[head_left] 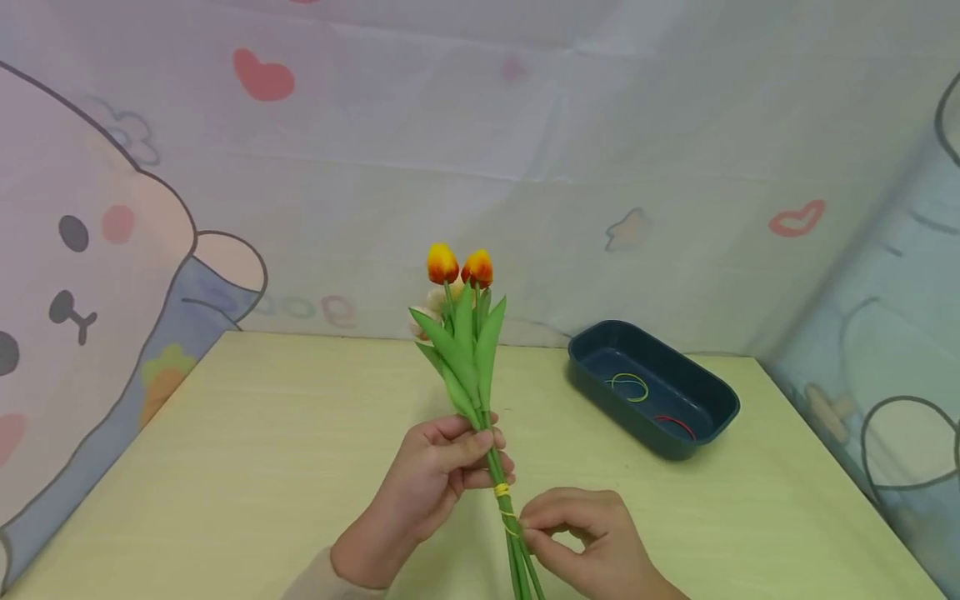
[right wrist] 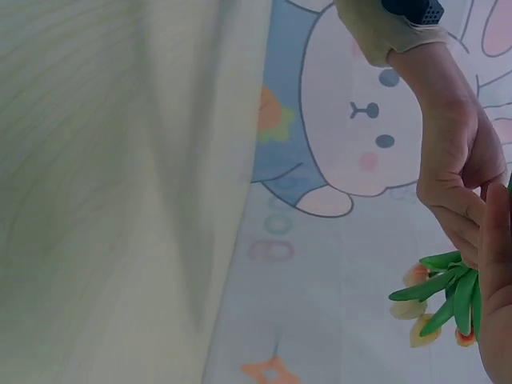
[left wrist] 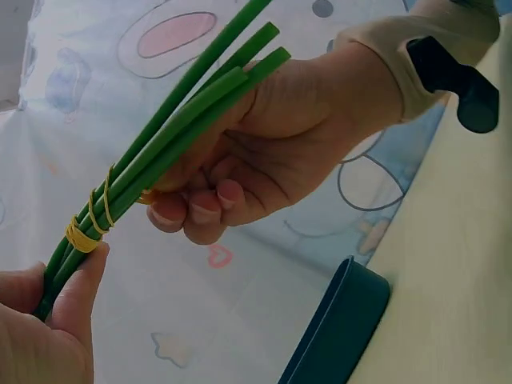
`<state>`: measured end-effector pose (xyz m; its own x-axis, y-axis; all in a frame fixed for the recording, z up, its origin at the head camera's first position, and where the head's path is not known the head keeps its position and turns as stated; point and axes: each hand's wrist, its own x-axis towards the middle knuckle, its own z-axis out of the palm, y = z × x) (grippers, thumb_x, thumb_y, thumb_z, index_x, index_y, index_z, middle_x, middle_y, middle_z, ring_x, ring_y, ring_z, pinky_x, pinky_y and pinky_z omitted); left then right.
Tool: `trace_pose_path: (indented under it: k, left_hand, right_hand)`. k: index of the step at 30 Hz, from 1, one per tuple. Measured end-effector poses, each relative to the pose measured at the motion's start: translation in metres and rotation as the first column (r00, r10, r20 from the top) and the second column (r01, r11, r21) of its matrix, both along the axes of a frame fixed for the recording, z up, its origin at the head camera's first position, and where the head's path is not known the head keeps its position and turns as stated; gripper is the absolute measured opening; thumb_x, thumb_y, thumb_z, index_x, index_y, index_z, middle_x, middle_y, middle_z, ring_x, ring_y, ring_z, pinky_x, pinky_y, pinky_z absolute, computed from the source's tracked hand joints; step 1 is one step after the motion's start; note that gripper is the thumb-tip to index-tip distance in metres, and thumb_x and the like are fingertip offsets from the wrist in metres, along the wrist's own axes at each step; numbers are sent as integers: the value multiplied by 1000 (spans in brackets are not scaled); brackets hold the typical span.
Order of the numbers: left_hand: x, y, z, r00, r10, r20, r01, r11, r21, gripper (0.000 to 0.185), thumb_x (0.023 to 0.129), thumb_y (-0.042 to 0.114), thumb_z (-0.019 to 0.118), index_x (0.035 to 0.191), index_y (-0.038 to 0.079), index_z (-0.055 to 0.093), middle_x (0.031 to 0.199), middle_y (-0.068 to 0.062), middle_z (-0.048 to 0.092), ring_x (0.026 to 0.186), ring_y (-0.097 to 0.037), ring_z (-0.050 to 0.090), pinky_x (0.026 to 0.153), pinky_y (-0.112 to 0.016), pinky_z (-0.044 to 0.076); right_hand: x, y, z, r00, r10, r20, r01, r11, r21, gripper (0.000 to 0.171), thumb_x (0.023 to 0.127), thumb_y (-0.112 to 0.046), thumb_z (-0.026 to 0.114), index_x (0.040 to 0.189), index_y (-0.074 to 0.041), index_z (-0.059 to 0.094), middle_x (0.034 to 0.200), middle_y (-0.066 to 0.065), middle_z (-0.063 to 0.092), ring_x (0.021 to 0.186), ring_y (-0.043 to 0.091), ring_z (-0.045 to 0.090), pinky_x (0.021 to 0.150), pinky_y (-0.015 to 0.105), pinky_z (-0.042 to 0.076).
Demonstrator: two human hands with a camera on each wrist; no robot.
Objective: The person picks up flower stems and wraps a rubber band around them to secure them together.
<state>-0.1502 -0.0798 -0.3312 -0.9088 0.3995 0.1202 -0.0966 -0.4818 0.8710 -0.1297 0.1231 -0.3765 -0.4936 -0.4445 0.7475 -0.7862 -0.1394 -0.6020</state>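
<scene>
A bunch of artificial tulips (head_left: 465, 350), with orange-yellow and pale heads and green leaves, stands upright and slightly tilted above the table. My left hand (head_left: 431, 471) grips its green stems just under the leaves. Below that hand, a yellow rubber band (head_left: 502, 490) is wound tightly around the stems, with looser loops lower down. My right hand (head_left: 588, 533) is beside the lower stems, thumb and forefinger pinching the band. In the left wrist view, a bit of the yellow band shows at the right hand's (left wrist: 264, 152) curled fingers, and the cut stem ends (left wrist: 268, 60) spread past it.
A dark blue tray (head_left: 652, 387) sits at the table's back right, holding a yellow-green rubber band (head_left: 630, 387) and a red one (head_left: 677, 427). The pale wooden table (head_left: 300, 433) ends at a cartoon-printed cloth backdrop (head_left: 420, 167).
</scene>
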Motion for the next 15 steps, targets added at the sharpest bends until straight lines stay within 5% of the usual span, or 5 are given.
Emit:
trace_pose_path:
  k: [15]
  left_hand:
    - [3,1,15,997,77,-14,-78,976,-206,23,91,6,65,106,-12,62,83,0,71,78,-13,70,78,-33,60]
  right_hand:
    - [-8,11,17,992,58,-109,-34,977,213,23,82,12,68,98,-4,71,91,10,71,85,16,68,72,22,58]
